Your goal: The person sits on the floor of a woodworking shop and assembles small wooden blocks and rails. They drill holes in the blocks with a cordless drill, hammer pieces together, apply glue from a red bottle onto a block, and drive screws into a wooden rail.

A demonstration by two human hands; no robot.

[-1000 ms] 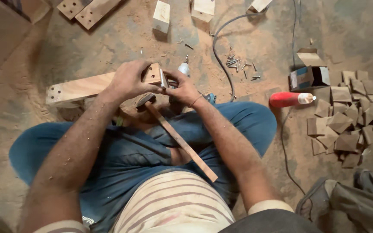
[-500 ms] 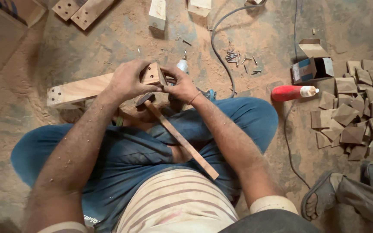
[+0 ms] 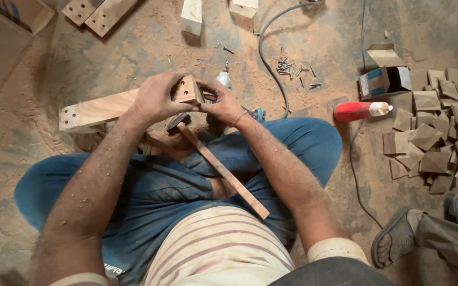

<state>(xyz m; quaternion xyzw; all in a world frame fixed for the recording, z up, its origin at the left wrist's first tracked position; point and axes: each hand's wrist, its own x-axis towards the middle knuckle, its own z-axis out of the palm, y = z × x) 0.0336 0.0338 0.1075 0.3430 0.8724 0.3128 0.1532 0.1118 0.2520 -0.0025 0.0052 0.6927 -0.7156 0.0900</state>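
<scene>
A: Where are the hands? The left hand is clenched over the end of the long wooden plank; the right hand pinches something small against the wooden block at that end, though I cannot tell what.

B: The hammer lies across the lap, near, head just under the block; if the legs shift it could slide off onto the floor.

A: Fingertips sit close together at the block's edge; a slipping grip might let it tilt off the plank.
</scene>
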